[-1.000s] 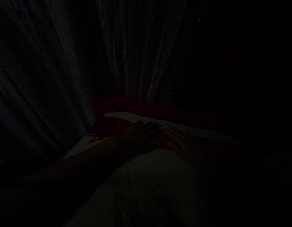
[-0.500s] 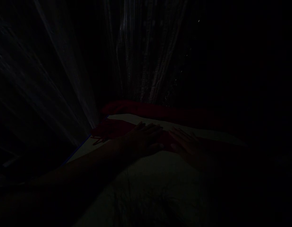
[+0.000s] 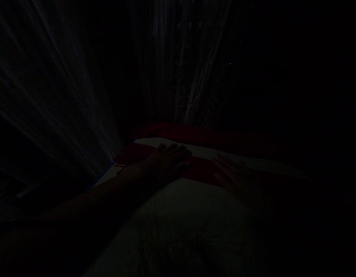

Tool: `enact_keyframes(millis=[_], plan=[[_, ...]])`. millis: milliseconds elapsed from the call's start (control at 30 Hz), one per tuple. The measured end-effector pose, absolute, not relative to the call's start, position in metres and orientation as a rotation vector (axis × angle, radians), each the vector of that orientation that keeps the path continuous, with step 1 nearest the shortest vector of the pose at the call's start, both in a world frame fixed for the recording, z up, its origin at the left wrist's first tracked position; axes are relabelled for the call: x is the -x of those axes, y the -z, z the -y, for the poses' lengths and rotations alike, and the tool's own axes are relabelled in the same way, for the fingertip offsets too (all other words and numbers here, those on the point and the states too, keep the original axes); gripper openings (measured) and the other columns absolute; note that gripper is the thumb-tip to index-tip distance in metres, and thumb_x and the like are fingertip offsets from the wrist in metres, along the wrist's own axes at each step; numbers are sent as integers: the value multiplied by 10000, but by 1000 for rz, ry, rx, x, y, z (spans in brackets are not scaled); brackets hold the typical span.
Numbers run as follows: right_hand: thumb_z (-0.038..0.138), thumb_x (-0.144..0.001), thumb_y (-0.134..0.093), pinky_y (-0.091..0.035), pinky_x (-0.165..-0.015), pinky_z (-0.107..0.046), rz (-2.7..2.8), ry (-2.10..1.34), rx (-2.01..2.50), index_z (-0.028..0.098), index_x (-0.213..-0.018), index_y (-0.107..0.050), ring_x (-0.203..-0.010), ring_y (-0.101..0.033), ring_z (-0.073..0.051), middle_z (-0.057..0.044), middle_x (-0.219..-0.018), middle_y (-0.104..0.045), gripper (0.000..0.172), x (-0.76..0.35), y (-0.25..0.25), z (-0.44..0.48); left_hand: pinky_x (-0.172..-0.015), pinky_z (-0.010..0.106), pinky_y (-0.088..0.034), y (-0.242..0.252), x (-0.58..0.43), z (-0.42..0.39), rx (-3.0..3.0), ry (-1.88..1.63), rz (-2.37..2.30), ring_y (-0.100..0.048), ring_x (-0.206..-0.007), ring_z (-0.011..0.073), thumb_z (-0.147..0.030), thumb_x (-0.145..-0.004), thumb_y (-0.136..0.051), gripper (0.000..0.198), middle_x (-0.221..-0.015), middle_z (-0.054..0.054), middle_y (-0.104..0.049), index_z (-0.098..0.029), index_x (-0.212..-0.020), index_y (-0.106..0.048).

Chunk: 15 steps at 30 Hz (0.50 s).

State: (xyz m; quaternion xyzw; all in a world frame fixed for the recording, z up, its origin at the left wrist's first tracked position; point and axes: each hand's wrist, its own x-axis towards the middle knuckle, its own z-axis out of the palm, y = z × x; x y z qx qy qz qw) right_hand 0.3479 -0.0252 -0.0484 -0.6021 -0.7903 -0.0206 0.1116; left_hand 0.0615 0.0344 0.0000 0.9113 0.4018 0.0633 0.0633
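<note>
The view is very dark. A long strip of dark red cloth (image 3: 202, 169) lies flat across a pale board-like surface (image 3: 189, 196), and loose strands show at its left end. My left hand (image 3: 168, 161) rests palm down on the cloth's left part, fingers stretched out. Farther right, my right hand (image 3: 232, 175) also lies flat on the cloth with its fingers extended, pointing up and to the left. Bare red cloth shows between the two hands. Darkness hides the cloth's right end and most of my right forearm.
Behind the pale surface runs a bunched dark red fabric (image 3: 172, 130). A blue edge (image 3: 101, 176) borders the surface on the left. Pale hanging drapes (image 3: 88, 104) stand at the left, and sheer patterned ones (image 3: 192, 92) at the back. The right side is black.
My hands have moved apart along the cloth: the left one slid leftward, the right one slightly rightward. More red cloth shows between them. The view has shifted a little.
</note>
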Motion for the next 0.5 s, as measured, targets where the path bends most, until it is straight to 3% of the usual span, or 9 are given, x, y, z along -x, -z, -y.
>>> enact_keyframes(millis=[500], plan=[[654,-1004,-175,-146,-1235,-588,2263,137,1763,337,-1572,-291,-1535,-195,-193,72,-1643,-210,660,-341,38,32,-1241,576,-117,-2,-61,-36,-2738,-109,-1231,-165,-1561,285,-665,-1016,-166,693,-1675,31,-210,-298,-1592,-282]])
